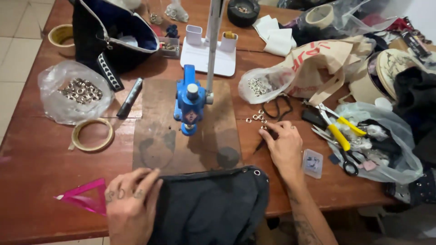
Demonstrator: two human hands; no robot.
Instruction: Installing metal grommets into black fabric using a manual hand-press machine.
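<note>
My left hand rests flat on the left edge of a dark fabric piece at the table's front; a metal eyelet sits in its top right corner. My right hand reaches to a small cluster of loose metal eyelets on the table, fingertips pinched beside them. Whether it holds one I cannot tell. A blue hand press stands on a brown board between the hands.
Clear bags of eyelets lie at left and centre right. Tape rolls, a pink triangle ruler, a black marker, yellow-handled scissors, a dark bag and a white tray crowd the wooden table.
</note>
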